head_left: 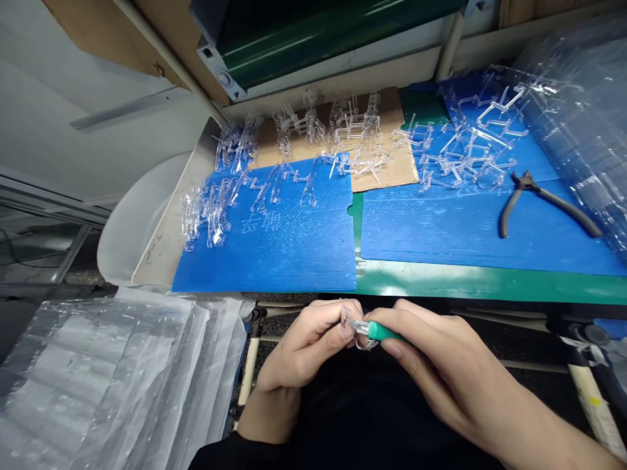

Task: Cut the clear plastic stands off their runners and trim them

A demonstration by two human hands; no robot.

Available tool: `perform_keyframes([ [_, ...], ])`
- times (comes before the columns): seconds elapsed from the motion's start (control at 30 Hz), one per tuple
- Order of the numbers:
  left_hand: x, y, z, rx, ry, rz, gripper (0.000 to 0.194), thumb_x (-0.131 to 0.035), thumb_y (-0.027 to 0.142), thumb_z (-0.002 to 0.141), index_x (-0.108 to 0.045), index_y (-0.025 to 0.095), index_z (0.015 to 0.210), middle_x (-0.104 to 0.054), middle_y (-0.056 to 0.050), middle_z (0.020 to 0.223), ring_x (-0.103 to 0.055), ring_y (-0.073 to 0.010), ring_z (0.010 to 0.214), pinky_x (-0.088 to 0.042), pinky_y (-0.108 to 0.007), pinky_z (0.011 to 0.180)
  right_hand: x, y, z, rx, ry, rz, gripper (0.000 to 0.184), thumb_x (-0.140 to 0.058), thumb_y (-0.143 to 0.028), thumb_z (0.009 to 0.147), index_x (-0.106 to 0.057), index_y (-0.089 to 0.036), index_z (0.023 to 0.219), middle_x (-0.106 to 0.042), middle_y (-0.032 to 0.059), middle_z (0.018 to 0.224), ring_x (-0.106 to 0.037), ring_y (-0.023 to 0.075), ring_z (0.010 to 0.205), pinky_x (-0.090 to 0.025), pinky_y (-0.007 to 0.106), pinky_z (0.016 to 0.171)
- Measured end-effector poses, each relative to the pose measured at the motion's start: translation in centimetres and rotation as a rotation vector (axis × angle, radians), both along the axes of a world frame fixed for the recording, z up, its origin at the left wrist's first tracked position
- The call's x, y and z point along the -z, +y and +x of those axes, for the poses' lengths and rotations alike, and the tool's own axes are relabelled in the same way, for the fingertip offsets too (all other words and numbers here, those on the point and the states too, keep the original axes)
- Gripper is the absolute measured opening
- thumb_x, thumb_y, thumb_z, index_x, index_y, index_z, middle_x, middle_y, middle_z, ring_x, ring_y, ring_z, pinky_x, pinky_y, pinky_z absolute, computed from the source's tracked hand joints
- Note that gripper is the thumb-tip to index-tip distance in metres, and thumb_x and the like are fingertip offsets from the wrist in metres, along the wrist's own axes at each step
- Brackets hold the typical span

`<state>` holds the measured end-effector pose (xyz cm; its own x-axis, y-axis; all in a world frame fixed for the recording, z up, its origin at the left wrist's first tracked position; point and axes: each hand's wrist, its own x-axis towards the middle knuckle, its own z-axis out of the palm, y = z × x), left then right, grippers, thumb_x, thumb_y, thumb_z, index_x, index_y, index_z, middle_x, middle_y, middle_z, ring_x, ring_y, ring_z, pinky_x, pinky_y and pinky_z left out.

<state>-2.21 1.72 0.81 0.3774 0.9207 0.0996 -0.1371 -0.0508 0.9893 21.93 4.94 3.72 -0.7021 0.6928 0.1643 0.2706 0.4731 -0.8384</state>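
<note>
My left hand (316,339) pinches a small clear plastic part (365,344), much of it hidden behind the fingers. In my right hand (435,352) is a utility knife (385,331) with a green handle and a metal tip, its blade end against the clear part. Both hands are close together in front of my body, just below the table's near edge. Clear plastic parts (308,186) of a like kind lie on the blue sheet (304,254) beyond the left hand. More clear plastic pieces (470,150) are heaped at the right.
Nippers (526,186) with dark handles lie on the right blue sheet (441,228). Clear plastic trays (582,111) are stacked at the far right. Cardboard (386,176) lies under parts at the back. Plastic-wrapped sheets (98,378) stand at lower left. A green roller (333,39) hangs above.
</note>
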Motion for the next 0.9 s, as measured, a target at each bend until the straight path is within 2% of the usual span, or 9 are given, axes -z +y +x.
perform_keyframes([
  [0.17, 0.0, 0.0, 0.0, -0.011, 0.024, 0.028, 0.033, -0.054, 0.033, 0.115, -0.074, 0.014, 0.097, -0.071, -0.01, 0.088, -0.061, -0.0182, 0.079, -0.048, -0.032, 0.078, 0.8, -0.5, 0.0, 0.057, 0.008, 0.042, 0.027, -0.049, -0.022, 0.118, -0.057, -0.033, 0.141, -0.076, 0.0024, 0.117, -0.075, 0.0186, 0.093, -0.051, 0.03, 0.073],
  [0.3, -0.1, -0.3, 0.0, 0.004, 0.015, 0.023, 0.03, -0.054, 0.029, 0.115, -0.075, 0.014, 0.102, -0.073, -0.01, 0.089, -0.063, -0.0175, 0.079, -0.048, -0.03, 0.076, 1.6, 0.0, -0.1, 0.143, 0.025, 0.029, 0.025, -0.052, -0.018, 0.116, -0.06, -0.028, 0.137, -0.077, 0.0054, 0.119, -0.076, 0.0221, 0.104, -0.055, 0.032, 0.086],
  [0.43, 0.0, -0.4, 0.1, 0.0, 0.008, -0.008, 0.03, -0.053, 0.03, 0.116, -0.075, 0.014, 0.103, -0.072, -0.009, 0.089, -0.062, -0.0168, 0.078, -0.047, -0.029, 0.074, 1.6, 0.5, -0.3, 0.2, 0.085, -0.003, 0.024, -0.052, -0.017, 0.116, -0.063, -0.028, 0.134, -0.077, 0.0045, 0.121, -0.077, 0.0203, 0.109, -0.056, 0.029, 0.091],
  [0.53, 0.0, -0.5, 0.1, -0.014, -0.002, -0.027, 0.029, -0.054, 0.03, 0.116, -0.074, 0.014, 0.103, -0.072, -0.009, 0.09, -0.061, -0.0163, 0.078, -0.047, -0.029, 0.074, 1.3, 0.5, -0.6, 0.22, 0.173, -0.102, 0.017, -0.059, -0.02, 0.113, -0.067, -0.027, 0.127, -0.076, 0.0005, 0.104, -0.075, 0.0163, 0.09, -0.057, 0.025, 0.08],
  [0.6, 0.0, -0.6, 0.2, -0.011, 0.002, -0.024, 0.029, -0.054, 0.03, 0.116, -0.075, 0.014, 0.104, -0.073, -0.009, 0.09, -0.061, -0.0161, 0.078, -0.048, -0.029, 0.075, 1.1, 0.5, -1.0, 0.254, 0.256, -0.207, 0.016, -0.069, -0.022, 0.108, -0.07, -0.027, 0.122, -0.068, -0.0039, 0.085, -0.065, 0.0137, 0.071, -0.054, 0.023, 0.067],
  [0.67, -0.1, -0.7, 0.2, 0.009, 0.014, -0.018, 0.03, -0.054, 0.03, 0.116, -0.075, 0.014, 0.103, -0.073, -0.009, 0.09, -0.061, -0.0157, 0.077, -0.048, -0.029, 0.075, 1.0, 0.7, -1.5, 0.282, 0.336, -0.292, 0.018, -0.076, -0.018, 0.102, -0.075, -0.026, 0.118, -0.061, -0.0059, 0.075, -0.058, 0.0124, 0.062, -0.051, 0.023, 0.06],
  [0.8, -0.4, -1.2, 0.5, 0.008, 0.064, 0.004, 0.033, -0.055, 0.033, 0.115, -0.076, 0.013, 0.099, -0.074, -0.009, 0.087, -0.062, -0.0152, 0.075, -0.05, -0.027, 0.074, 0.8, 1.1, -2.5, 0.207, 0.465, -0.325, 0.009, -0.082, -0.016, 0.098, -0.085, -0.024, 0.102, -0.066, -0.0025, 0.083, -0.061, 0.0119, 0.068, -0.052, 0.025, 0.065],
  [0.9, -0.6, -1.5, 0.9, 0.017, 0.086, 0.026, 0.036, -0.056, 0.035, 0.115, -0.077, 0.013, 0.097, -0.073, -0.008, 0.084, -0.062, -0.0151, 0.075, -0.05, -0.026, 0.075, 0.6, 1.0, -2.8, 0.149, 0.525, -0.343, 0.008, -0.082, -0.018, 0.099, -0.085, -0.023, 0.094, -0.069, -0.0011, 0.084, -0.067, 0.0134, 0.075, -0.054, 0.027, 0.07],
])
